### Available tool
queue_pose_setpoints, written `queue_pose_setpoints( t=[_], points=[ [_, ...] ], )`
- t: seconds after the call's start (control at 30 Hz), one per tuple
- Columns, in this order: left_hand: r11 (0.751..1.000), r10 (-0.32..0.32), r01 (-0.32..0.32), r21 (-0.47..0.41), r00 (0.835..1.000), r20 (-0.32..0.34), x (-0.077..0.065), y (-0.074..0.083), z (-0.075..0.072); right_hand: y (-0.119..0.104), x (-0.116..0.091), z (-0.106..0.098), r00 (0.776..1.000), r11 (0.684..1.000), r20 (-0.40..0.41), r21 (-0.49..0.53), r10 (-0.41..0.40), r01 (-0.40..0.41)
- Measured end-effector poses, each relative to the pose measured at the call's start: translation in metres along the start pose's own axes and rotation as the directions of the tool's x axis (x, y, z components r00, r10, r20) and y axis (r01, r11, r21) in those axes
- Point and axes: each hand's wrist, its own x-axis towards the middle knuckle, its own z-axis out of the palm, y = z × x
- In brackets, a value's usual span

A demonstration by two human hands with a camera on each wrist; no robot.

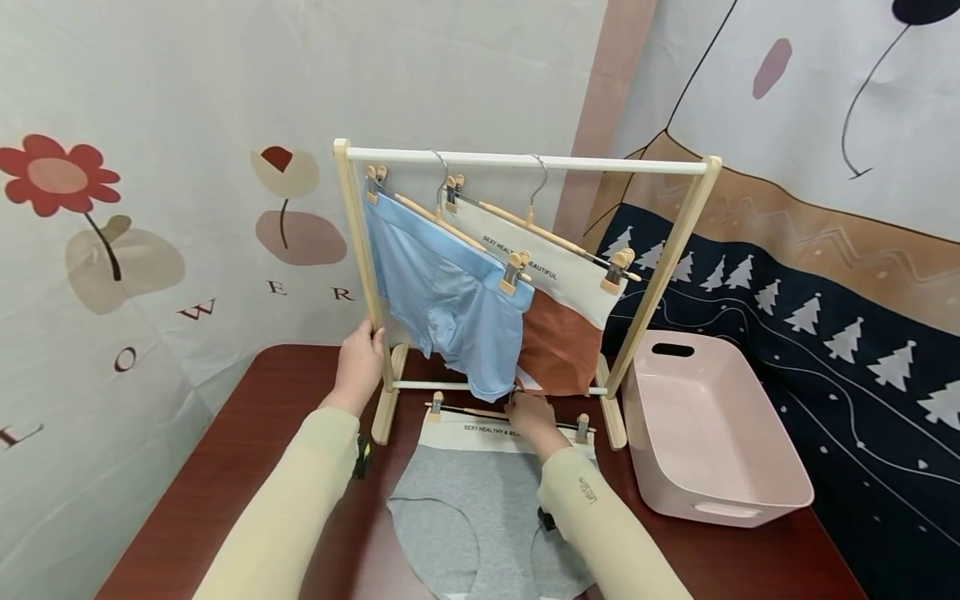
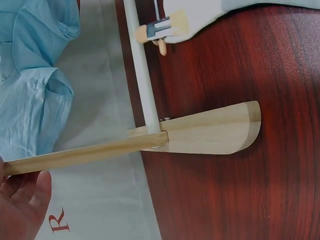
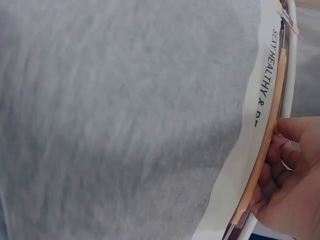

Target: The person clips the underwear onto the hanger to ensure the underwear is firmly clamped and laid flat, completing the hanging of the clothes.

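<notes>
Grey boxer briefs (image 1: 472,475) with a white lettered waistband lie towards the front of the table, clipped to a wooden clip hanger (image 3: 265,150). My right hand (image 1: 534,418) pinches that hanger near its middle, beside the rack's lower white bar. With my left hand (image 1: 356,368) I grip the left post (image 1: 360,242) of a small wooden garment rack. From the rack's top white rail (image 1: 487,158) hang light blue boxer briefs (image 1: 450,283) and, to their right, brown boxer briefs (image 1: 558,342) with a white waistband, each on a clip hanger.
A pink plastic bin (image 1: 643,425) stands right of the rack, close to its right foot (image 1: 612,421). The left foot (image 2: 215,127) rests on the dark red table (image 1: 262,417). Printed cloth (image 1: 187,67) hangs behind the table.
</notes>
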Motion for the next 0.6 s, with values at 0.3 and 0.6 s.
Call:
queue_pose_setpoints(
  t=[0.3, 0.6],
  points=[
    [0.999, -0.021, 0.022, -0.027, 0.999, 0.029, 0.001, -0.002, -0.001, 0.023, -0.009, -0.016, 0.996, 0.97, 0.024, 0.228, 0.085, -0.089],
    [1.0, -0.01, 0.01, -0.016, 1.0, 0.004, 0.002, -0.003, 0.0, 0.035, -0.019, -0.04, 0.994, 0.952, -0.039, 0.291, 0.107, -0.091]
  ],
)
